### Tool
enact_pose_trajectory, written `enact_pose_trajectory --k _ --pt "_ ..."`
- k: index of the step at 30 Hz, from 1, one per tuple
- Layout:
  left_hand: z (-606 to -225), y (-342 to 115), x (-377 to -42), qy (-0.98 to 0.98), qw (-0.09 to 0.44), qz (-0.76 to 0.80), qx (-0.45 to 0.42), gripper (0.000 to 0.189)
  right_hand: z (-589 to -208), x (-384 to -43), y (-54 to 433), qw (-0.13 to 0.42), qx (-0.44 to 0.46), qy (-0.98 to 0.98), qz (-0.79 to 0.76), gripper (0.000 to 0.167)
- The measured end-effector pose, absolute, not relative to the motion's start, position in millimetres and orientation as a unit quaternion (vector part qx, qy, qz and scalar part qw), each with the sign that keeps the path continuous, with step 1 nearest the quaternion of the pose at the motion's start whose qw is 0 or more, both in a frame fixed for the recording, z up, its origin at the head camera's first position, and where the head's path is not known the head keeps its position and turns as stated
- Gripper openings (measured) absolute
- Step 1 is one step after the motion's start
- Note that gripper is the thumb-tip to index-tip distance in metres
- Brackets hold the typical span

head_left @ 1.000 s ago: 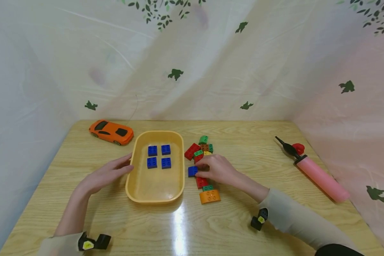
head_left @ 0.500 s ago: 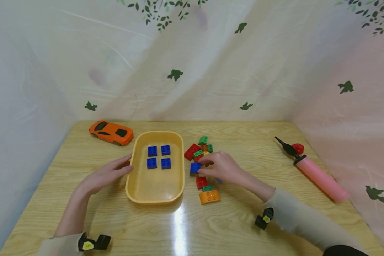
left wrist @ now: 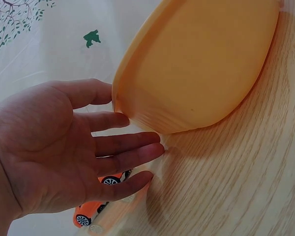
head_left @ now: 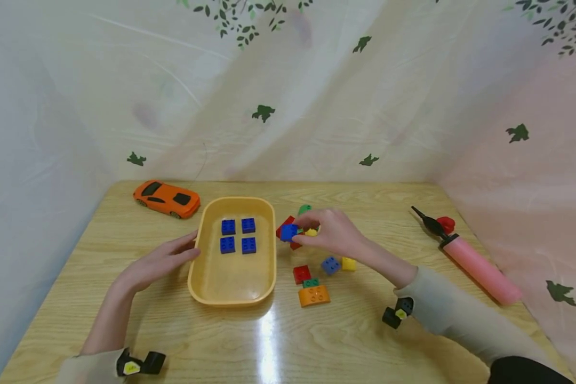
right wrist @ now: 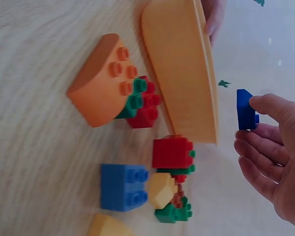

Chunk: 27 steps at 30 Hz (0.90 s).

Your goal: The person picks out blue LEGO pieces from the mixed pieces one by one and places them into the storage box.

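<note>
My right hand (head_left: 332, 230) pinches a dark blue toy brick (head_left: 288, 233) between thumb and fingers. It is raised above the table beside the tray's right rim. In the right wrist view the brick (right wrist: 245, 112) shows clear of the other bricks. My left hand (head_left: 158, 262) touches the left side of a yellow tray (head_left: 230, 277) with fingers extended; the left wrist view shows fingertips against the tray wall (left wrist: 152, 105). Several blue bricks (head_left: 248, 225) sit in two rows within the tray. Below the right hand lie a lighter blue brick (head_left: 330, 265) and a yellow brick (head_left: 349, 264).
Red (head_left: 301, 274), green (head_left: 311, 283) and orange (head_left: 314, 295) bricks lie right of the tray. More bricks lie behind, partly hidden by the right hand. An orange toy car (head_left: 167, 199) stands back left. A pink hand pump (head_left: 482, 268) lies at the right, near a red object (head_left: 446, 224).
My right hand has lifted the blue brick and moved it away from the person, uncovering the lighter blue and yellow bricks. My left hand and the tray have stayed in place.
</note>
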<state>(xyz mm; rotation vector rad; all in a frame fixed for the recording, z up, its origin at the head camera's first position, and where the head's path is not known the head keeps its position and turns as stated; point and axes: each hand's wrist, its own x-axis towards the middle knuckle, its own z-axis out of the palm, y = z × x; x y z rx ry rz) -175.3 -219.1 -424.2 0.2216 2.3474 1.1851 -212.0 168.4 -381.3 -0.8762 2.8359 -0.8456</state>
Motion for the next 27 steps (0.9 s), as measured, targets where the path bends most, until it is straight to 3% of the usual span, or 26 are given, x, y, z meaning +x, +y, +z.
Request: enact_pose_trajectory --k 11,27 --pt "-424.5 -219.7 -175.9 0.862 0.247 0.434 0.086 0.078 -365.8 -222.7 126.1 0.042 -0.316 0.909 -0.269 0.032" --pt "-423.0 -219.7 -176.1 0.863 0.252 0.430 0.088 0.080 -392.3 -218.6 65.3 0.104 -0.382 0.884 -0.249 0.034"
